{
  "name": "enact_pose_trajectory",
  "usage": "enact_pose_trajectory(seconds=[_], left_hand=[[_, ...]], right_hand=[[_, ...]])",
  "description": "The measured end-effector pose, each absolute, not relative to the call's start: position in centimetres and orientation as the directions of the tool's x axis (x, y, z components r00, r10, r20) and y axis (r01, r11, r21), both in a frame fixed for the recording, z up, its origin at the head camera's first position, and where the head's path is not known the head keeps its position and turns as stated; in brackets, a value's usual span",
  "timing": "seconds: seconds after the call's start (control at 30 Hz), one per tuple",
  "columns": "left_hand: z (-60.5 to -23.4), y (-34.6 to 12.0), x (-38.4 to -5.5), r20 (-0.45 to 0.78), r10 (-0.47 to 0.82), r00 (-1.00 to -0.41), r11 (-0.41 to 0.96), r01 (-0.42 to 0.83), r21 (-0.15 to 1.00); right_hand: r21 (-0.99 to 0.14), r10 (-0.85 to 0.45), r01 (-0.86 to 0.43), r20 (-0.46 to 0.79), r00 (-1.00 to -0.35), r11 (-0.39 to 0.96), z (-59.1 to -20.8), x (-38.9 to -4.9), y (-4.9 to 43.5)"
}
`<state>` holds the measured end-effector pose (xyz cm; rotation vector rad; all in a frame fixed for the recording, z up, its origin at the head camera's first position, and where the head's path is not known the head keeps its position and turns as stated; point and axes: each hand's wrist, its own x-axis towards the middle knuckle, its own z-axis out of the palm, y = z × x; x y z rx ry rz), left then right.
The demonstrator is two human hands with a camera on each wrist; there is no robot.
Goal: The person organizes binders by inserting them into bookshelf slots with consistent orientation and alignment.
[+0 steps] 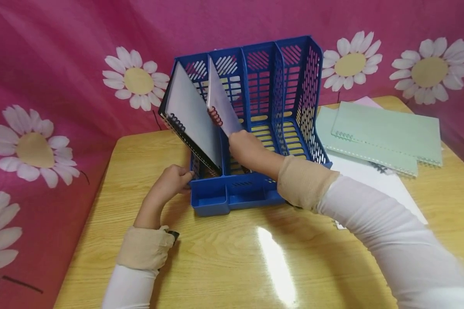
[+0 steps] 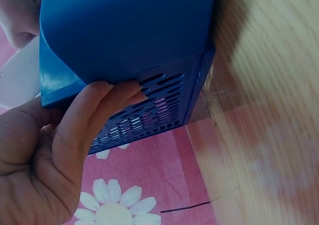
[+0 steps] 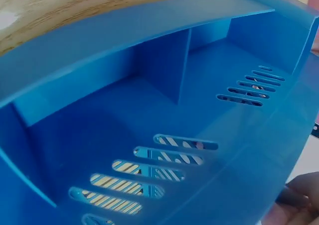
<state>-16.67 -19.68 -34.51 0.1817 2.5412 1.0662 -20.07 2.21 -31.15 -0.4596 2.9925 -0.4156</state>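
Observation:
A blue desk file organizer (image 1: 209, 209) with tall slatted compartments stands on the table. My left hand (image 1: 170, 182) grips the side wall near its front left corner; in the left wrist view, the fingers (image 2: 79, 120) lie along the wall's outside. My right hand (image 1: 249, 148) holds a pale spiral notebook (image 1: 221, 101) with a dark reddish coil, which leans upright in the second compartment from the left. To its left, a larger black-edged spiral notebook (image 1: 195, 116) stands tilted in the leftmost compartment. In the right wrist view, part of the right hand (image 3: 299, 205) shows beyond the organizer's front tray (image 3: 99, 120).
Light green spiral notebooks (image 1: 390, 128) lie in a loose pile to the organizer's right, over a white notebook (image 1: 386, 182). A pink cloth (image 1: 236, 21) with large daisies hangs behind the wooden table (image 1: 216, 257) and along its left.

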Motion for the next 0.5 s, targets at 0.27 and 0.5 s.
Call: enact_pose_trajectory(seconds=[0.27, 0.5], left_hand=[[-34.6, -19.6, -16.7, -0.301, 0.273, -0.914, 0.703, -0.025, 0.711], [-34.5, -19.7, -16.7, -0.296, 0.268, -0.917, 0.7, -0.026, 0.714]], right_hand=[[-0.241, -0.395, -0.363, -0.094, -0.914, 0.9, -29.6, -19.0, 2.4], [-0.246, -0.436, -0.401, -0.109, -0.893, 0.883, -27.5, -18.0, 2.7]])
